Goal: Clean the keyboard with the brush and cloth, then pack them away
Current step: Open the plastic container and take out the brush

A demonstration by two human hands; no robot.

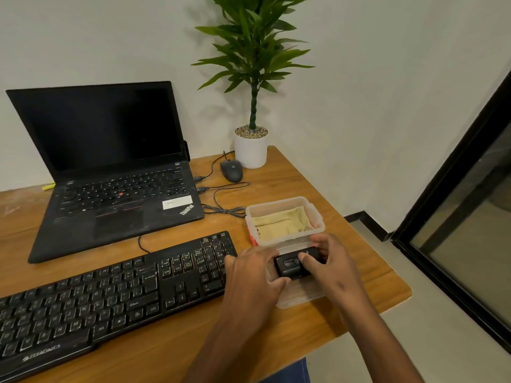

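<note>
A black keyboard (110, 294) lies across the wooden desk at the front left. To its right stands a clear plastic box (312, 208) with a folded beige cloth (279, 225) inside. A clear lid (301, 297) lies on the desk just in front of the box. Above that lid, both hands hold a small black brush case (290, 268). My left hand (251, 277) grips its left end and my right hand (334, 264) grips its right end, with the thumb on top. No bristles show.
An open black laptop (110, 172) sits behind the keyboard. A black mouse (231, 170) and a white potted plant (251, 150) stand at the back right, with cables (221, 200) trailing toward the box. The desk's right edge (387, 258) is close to my right hand.
</note>
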